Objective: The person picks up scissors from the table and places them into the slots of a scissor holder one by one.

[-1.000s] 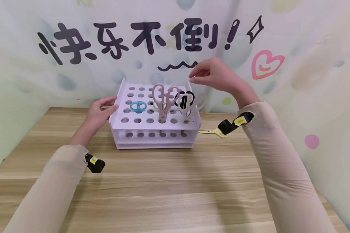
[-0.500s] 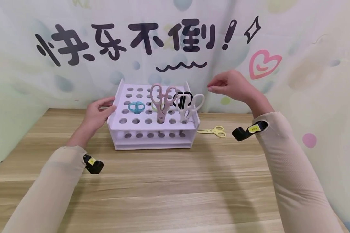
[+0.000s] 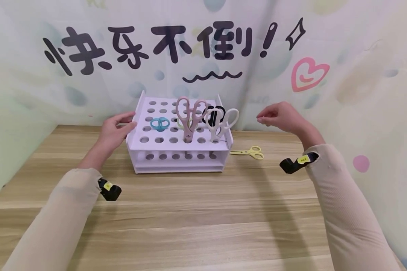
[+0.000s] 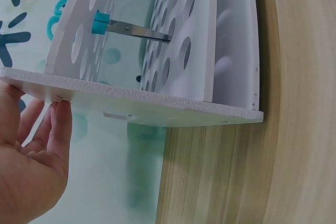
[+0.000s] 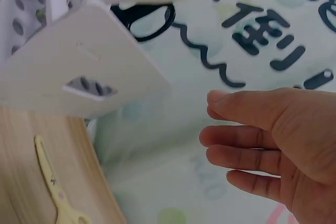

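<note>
A white rack [image 3: 176, 169] with rows of round holes stands on the table; scissors stand handles-up in it: teal [image 3: 160, 124], dusty pink [image 3: 188, 128], white [image 3: 217, 128], black [image 3: 220, 110] and, partly hidden, light green [image 3: 180, 123]. The left hand [image 3: 112, 131] touches the rack's left side panel; its fingertips [image 4: 62, 109] meet the panel's outer face in the left wrist view. The right hand [image 3: 278, 116] hangs in the air right of the rack, holding nothing, its fingers loosely bent. Yellow scissors [image 3: 252, 152] lie on the table beside the rack's right side.
The wooden table [image 3: 190, 218] reaches back to a printed cloth backdrop [image 3: 122, 81] close behind the rack. More cloth [image 3: 389, 150] hangs along the right side, near the right arm. Black wrist cameras [image 3: 111, 191] are strapped to both sleeves.
The right hand has moved away from above the rack, rightward and down, uncovering the white scissors' handles and the yellow scissors. The left hand stays at the rack's side.
</note>
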`<state>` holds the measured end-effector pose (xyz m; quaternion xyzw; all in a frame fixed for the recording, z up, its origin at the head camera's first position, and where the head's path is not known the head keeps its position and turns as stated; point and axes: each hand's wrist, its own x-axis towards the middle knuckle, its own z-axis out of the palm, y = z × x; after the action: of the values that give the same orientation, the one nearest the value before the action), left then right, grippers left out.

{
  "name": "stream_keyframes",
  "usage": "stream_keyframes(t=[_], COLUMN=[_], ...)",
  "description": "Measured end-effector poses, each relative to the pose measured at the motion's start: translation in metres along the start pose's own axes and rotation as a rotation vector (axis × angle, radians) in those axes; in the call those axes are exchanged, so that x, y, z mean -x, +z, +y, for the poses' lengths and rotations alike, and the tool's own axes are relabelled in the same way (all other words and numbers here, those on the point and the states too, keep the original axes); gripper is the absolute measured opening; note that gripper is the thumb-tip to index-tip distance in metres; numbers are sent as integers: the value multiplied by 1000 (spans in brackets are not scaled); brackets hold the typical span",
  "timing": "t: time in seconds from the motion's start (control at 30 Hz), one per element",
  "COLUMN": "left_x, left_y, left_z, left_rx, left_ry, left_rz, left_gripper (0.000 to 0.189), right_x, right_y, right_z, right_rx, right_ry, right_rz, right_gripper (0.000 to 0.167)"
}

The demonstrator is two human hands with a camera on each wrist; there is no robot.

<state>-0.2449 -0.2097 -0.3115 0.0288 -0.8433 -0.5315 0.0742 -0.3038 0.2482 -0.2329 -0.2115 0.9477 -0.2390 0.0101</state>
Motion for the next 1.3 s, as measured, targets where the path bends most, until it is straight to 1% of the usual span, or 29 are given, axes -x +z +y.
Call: stream_keyframes(t=[0.3,0.47,0.53,0.77,0.9,1.0,1.1,1.23,1.3], left_x=[0,-1,-1,0,0,-1,-1,0,0], left_y=[1,1,1,0,1,1,1,1,1], left_z=[-1,-3,-3,-1,-1,-1,-2,-1,-1], left_rx=[21,16,16,14,14,21,28,36,40], left_ry=[29,23,20,14,14,14,24,45,54], left_rz=[12,15,14,13,8,7,11,21,24], left_gripper=[49,47,48,48,49,49,48,48,48], right_x=[8,12,14,23,25,26,26,26,26], right_y=[16,29,35,58,73,83,92,101,104], right_z=[42,65,75,103,112,115,116,116,117], right_rx=[-68,-59,-53,-118,-130,-128,-134,-157,-162], right_ry=[76,117,135,187,184,174,182,210,245], right_rz=[-47,-82,-86,-84,-56,-37,-23,-3,-1], right_gripper=[30,34,34,33,31,30,31,34,35])
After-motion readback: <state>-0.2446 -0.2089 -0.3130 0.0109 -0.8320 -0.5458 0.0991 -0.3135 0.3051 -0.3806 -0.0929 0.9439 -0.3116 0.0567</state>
